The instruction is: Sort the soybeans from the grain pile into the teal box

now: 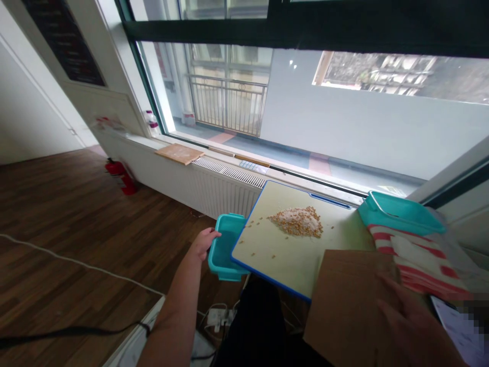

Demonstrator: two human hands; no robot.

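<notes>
My left hand (204, 243) is closed on the left rim of a teal plastic bin (225, 271), which it holds under the left edge of the cutting board. On this pale cutting board (290, 260) with a blue rim lies a mixed pile (300, 221) of orange-brown kernels and fine white grains. Several loose kernels are scattered around the pile. My right hand (405, 308), dark and blurred, grips a brown cardboard piece (351, 300) by its right part. The cardboard covers the board's near right corner. Part of the bin's inside is hidden by the board.
At the right stand a second teal bin (405, 216) and a red-and-white striped cloth (420, 260), with a phone (460, 326) nearer me. A radiator (229, 188) runs below the window. A power strip (219, 317) with cables lies low, and a fire extinguisher (121, 176) stands far left.
</notes>
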